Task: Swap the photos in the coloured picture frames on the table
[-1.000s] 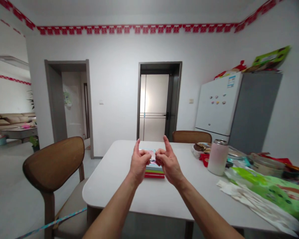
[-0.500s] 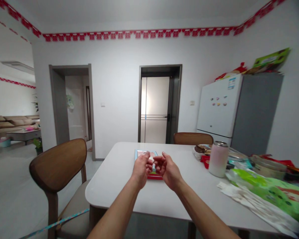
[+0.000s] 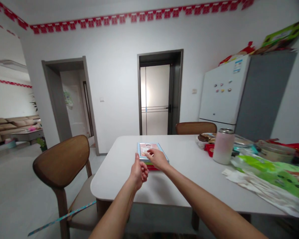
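A flat box with a light blue border and a pinkish picture [image 3: 144, 149] lies on the white table [image 3: 114, 162], on top of something green and red. Over its top reaches my right hand [image 3: 157, 158], its fingers pinched together near the picture; whatever they hold is too small to make out. My left hand [image 3: 139, 172] is at the near left corner of the box, thumb pointing up and the other fingers curled in. Whether anything is inside those curled fingers is hidden.
On the right of the table stand a pink-white bottle [image 3: 223, 146], a green bag [image 3: 276, 174], a white cloth [image 3: 249, 187] and several packets and containers. A brown chair [image 3: 62, 162] is at the left, another [image 3: 196, 127] behind the table. A fridge [image 3: 221, 93] stands at the back right.
The view has tipped down somewhat. My hands have moved apart: the right one is now over the box top, the left one lower at its near left corner. More of the box shows.
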Motion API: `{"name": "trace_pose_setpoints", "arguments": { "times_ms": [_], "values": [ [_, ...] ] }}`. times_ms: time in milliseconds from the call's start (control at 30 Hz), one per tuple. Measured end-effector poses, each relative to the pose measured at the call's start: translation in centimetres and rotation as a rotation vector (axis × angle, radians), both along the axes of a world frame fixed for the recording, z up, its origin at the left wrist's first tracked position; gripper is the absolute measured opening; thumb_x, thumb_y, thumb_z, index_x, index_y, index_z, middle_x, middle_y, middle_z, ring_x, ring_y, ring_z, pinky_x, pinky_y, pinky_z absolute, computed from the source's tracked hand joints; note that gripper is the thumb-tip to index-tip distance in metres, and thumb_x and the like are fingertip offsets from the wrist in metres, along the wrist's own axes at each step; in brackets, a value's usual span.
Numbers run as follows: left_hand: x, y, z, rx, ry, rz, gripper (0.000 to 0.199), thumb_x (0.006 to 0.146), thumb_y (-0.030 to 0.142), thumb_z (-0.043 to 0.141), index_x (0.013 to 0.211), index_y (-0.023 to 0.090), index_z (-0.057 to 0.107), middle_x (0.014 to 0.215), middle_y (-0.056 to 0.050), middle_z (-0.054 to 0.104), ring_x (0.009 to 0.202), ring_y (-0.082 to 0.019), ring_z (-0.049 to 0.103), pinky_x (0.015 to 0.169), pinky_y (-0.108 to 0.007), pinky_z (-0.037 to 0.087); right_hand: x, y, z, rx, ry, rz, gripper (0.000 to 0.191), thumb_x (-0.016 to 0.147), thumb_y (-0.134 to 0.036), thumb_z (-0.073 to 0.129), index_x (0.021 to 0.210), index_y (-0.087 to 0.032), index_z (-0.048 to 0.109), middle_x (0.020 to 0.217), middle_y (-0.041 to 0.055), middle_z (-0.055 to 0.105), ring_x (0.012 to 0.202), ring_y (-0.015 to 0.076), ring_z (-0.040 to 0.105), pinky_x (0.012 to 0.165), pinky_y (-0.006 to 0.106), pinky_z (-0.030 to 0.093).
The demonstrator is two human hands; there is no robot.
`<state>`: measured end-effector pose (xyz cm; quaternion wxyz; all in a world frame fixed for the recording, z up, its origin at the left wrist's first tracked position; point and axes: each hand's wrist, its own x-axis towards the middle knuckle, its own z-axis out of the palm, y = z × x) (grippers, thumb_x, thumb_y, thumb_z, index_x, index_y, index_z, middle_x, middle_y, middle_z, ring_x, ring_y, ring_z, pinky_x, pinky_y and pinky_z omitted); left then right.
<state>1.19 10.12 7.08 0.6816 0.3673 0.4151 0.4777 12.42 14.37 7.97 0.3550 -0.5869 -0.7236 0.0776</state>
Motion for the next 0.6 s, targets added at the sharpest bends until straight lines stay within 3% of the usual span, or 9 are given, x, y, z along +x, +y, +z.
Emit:
{"name": "trace_pose_setpoints", "arguments": {
  "times_ms": [67,133,267,367,433,533,600],
  "values": [
    [-0.2,0.3,-2.7,-0.041,0.003,0.041,0.055,0.070,0.067,0.034,0.050,0.016,0.041,0.035,0.005,0.040,0.028,-0.002,0.028,0.035,-0.015,0.015,0.5,1.1,-1.2,0.019,-0.069,-0.009,0.035,0.064,-0.026,0.057,0.097,-0.015,0.054,0.097,0.0105,0.057,0.090,0.0218,0.049,0.075,0.032,0.033],
    [-0.2,0.6,-4.9,-0.052,-0.013,0.072,0.047,0.072,0.058,0.043,0.058,0.014,0.045,0.042,0.003,0.046,0.033,-0.004,0.038,0.037,-0.015,0.024,0.8,1.3,-1.9,0.031,-0.155,-0.005,0.036,0.060,-0.017,0.058,0.096,-0.016,0.056,0.098,0.0112,0.056,0.095,0.0242,0.046,0.079,0.035,0.029],
    [0.7,0.7,-6.8,0.019,-0.111,0.125,0.035,0.069,0.047,0.056,0.073,0.013,0.051,0.063,-0.005,0.058,0.055,-0.012,0.055,0.051,-0.021,0.040,0.9,-1.4,-2.7,0.048,-0.295,0.060,0.022,0.066,-0.017,0.052,0.086,-0.019,0.060,0.092,0.0079,0.056,0.093,0.0210,0.046,0.079,0.033,0.029],
    [1.9,-0.4,-6.2,0.161,-0.230,0.184,0.034,0.067,0.043,0.059,0.088,0.017,0.053,0.085,-0.005,0.061,0.080,-0.016,0.057,0.069,-0.024,0.043,1.2,-4.9,-3.0,0.063,-0.275,0.146,0.022,0.064,-0.019,0.054,0.085,-0.021,0.059,0.093,0.0062,0.055,0.091,0.0201,0.047,0.078,0.032,0.032],
    [2.3,-2.0,-5.3,0.286,-0.227,0.255,0.035,0.066,0.039,0.059,0.094,0.019,0.053,0.095,-0.004,0.060,0.092,-0.018,0.054,0.078,-0.025,0.041,1.7,-7.1,-2.9,0.047,-0.092,0.192,0.027,0.062,-0.023,0.056,0.089,-0.021,0.058,0.103,0.0075,0.053,0.099,0.0218,0.044,0.084,0.034,0.032],
    [2.2,-5.4,-3.5,0.484,0.046,0.322,0.034,0.068,0.034,0.057,0.097,0.016,0.056,0.097,-0.007,0.061,0.095,-0.023,0.053,0.083,-0.030,0.040,2.6,-9.7,-2.0,-0.083,0.404,0.201,0.049,0.065,-0.038,0.052,0.111,-0.022,0.047,0.121,0.0094,0.044,0.111,0.0228,0.039,0.091,0.037,0.030],
    [1.9,-7.9,-2.6,0.640,0.275,0.260,0.037,0.071,0.029,0.053,0.105,0.017,0.054,0.104,-0.008,0.059,0.099,-0.025,0.051,0.088,-0.033,0.038,3.2,-11.3,-1.4,-0.201,0.761,0.199,0.061,0.070,-0.049,0.042,0.124,-0.024,0.030,0.122,0.0092,0.044,0.109,0.0225,0.043,0.085,0.038,0.037]
  ]
}}
